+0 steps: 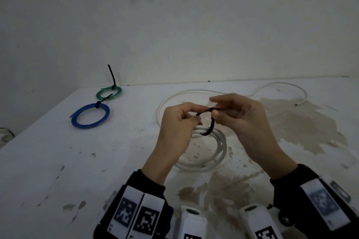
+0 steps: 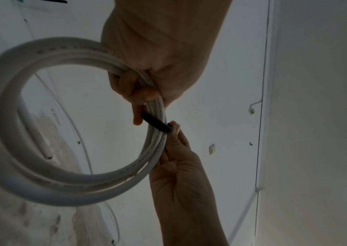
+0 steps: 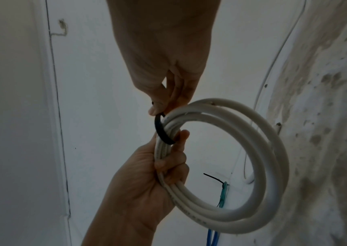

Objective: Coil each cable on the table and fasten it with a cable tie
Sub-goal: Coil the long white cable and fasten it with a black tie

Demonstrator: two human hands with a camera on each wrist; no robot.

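A white cable coil [image 1: 219,151] of several turns hangs between my hands above the table. A black cable tie [image 1: 211,125] loops loosely round its upper part. My left hand [image 1: 196,111] grips the bundled turns [image 3: 164,159] with curled fingers, and its thumb and forefinger reach to the tie's top. My right hand [image 1: 214,109] pinches the tie's joined ends between thumb and fingers. In the right wrist view the black cable tie [image 3: 160,131] wraps the white cable coil [image 3: 258,149] just above the left fingers. The left wrist view shows the black cable tie [image 2: 155,124] crossing the white cable coil [image 2: 42,55].
A green coil [image 1: 108,92] and a blue coil [image 1: 90,115], each with a black tie on it, lie at the back left of the white table [image 1: 58,161]. A long loose white cable [image 1: 281,84] curves behind my hands. The wall stands close behind.
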